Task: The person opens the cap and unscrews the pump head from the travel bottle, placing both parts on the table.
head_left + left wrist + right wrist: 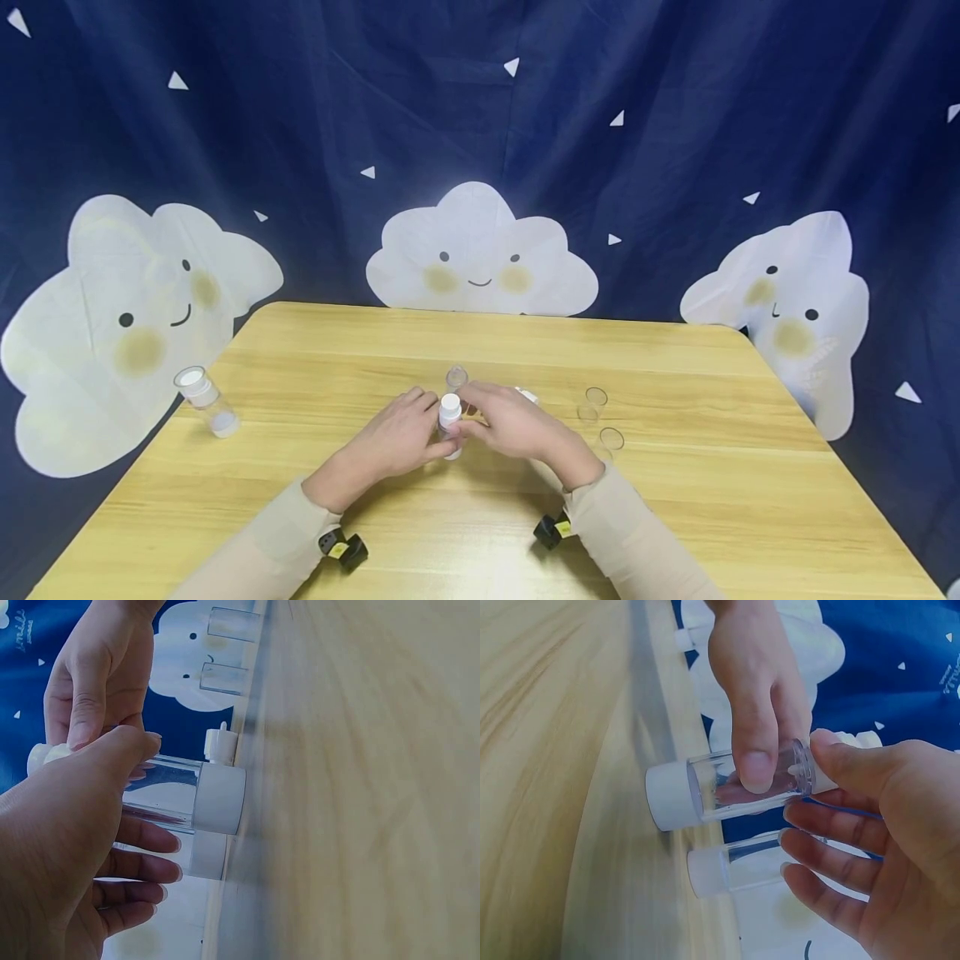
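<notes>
A clear bottle with a white base and white top (450, 408) stands upright near the table's middle, between the two hands. My left hand (401, 433) holds its clear body, the thumb lying along the near side in the right wrist view. Higher up, my right hand (510, 421) pinches the white collar (823, 778) between thumb and index finger, its other fingers loosely spread. Just behind stands a second clear bottle with a white base (709, 871), partly hidden by the fingers. A white pump head (220, 745) sits on the table beyond the right hand.
Two clear caps (592, 404) stand right of the hands. At the table's left edge is another clear bottle with a white collar (206, 400). The wooden table (675, 517) meets a dark blue cloud-patterned curtain (480, 100) at the back.
</notes>
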Tool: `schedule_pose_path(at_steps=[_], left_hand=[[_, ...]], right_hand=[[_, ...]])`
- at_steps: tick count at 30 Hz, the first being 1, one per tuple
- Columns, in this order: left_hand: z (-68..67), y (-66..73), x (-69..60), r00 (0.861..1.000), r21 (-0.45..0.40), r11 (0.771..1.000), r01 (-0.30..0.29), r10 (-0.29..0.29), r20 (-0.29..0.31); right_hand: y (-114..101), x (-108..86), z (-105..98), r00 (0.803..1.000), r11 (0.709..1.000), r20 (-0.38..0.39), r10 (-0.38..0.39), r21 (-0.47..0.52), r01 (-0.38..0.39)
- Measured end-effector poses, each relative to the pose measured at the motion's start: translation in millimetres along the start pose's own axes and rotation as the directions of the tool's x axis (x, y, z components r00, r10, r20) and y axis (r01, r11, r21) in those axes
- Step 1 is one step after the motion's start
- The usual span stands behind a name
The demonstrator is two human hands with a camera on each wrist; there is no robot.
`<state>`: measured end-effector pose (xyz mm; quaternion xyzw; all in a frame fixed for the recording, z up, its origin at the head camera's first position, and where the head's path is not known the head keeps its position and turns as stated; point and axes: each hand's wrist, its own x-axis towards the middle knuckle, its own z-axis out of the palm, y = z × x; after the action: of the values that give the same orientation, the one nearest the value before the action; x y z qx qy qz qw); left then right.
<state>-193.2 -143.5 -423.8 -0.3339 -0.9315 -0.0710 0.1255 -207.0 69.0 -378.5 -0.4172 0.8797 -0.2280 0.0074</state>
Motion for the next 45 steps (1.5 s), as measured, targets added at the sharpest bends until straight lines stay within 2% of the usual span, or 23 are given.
schedule_pose_path(at_steps=[6, 11, 19, 28, 35, 45], left_hand=[[-1.5, -0.5, 0.2, 0.999, 0.009, 1.0, 0.01, -0.011, 0.038], [-6.4, 0.9, 0.8, 0.997, 0.004, 1.0, 0.023, -0.023, 0.071], [-8.8, 1.6, 0.7, 0.998, 0.034, 0.999, -0.005, 0.003, 0.059], [-10.1, 1.4, 0.8, 0.997, 0.035, 0.999, 0.0, -0.002, 0.072], [-10.6, 2.2, 1.5, 0.997, 0.02, 1.0, 0.005, -0.007, 0.082], [-10.3, 2.2, 1.7, 0.997, 0.023, 1.0, 0.013, -0.015, 0.082]], right_hand=[[-2, -1.3, -2, 1.0, 0.999, -0.003, 0.028, -0.018, -0.028], [-7, -1.7, -1, 0.997, 0.993, -0.045, 0.066, -0.093, -0.07], [-13, -0.7, 6, 0.99, 0.964, -0.122, 0.075, -0.246, -0.103], [-19, 0.2, 13, 0.981, 0.944, -0.174, 0.082, -0.302, -0.132], [-16, 0.5, 13, 0.982, 0.957, -0.181, 0.049, -0.274, -0.098], [-10, 0.0, 3, 0.997, 0.985, -0.065, 0.052, -0.16, -0.062]])
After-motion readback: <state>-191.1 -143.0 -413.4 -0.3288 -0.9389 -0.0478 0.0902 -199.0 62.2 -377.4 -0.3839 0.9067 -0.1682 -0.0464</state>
